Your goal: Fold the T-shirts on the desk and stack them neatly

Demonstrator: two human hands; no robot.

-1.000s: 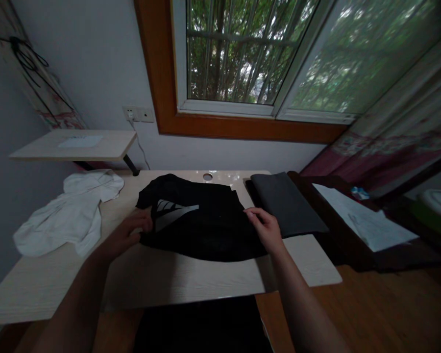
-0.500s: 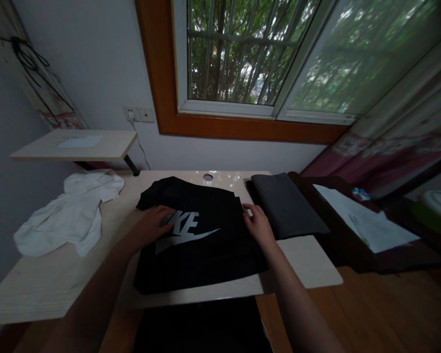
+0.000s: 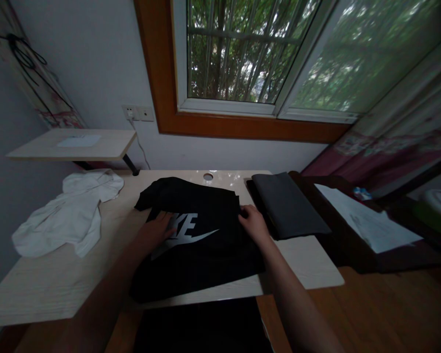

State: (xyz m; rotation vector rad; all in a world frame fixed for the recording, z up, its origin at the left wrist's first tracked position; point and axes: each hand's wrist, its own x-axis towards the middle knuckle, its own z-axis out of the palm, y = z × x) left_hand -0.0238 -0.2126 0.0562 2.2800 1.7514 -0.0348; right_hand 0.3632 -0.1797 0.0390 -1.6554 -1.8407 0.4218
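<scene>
A black T-shirt (image 3: 202, 264) with a pale grey logo and swoosh lies partly folded on the light wooden desk (image 3: 308, 260). My left hand (image 3: 156, 233) rests on its left side with the fingers stretched out over the print, covering the first letters. At the opposite side, my right hand (image 3: 254, 223) has thumb and fingers closed on the shirt's right edge. Part of what those fingers grip is hidden by the hand itself.
A rumpled white garment (image 3: 64, 213) lies on the desk's left, below a raised shelf (image 3: 77, 144) with a paper on it. Right of the shirt is a folded dark grey cloth (image 3: 288, 203). Papers (image 3: 363, 218) lie on a dark surface farther right. A window (image 3: 242, 54) is behind.
My right hand has moved slightly left and closed on the shirt's edge. My left hand has flattened onto the print, and the shirt's lower left has shifted a little toward me.
</scene>
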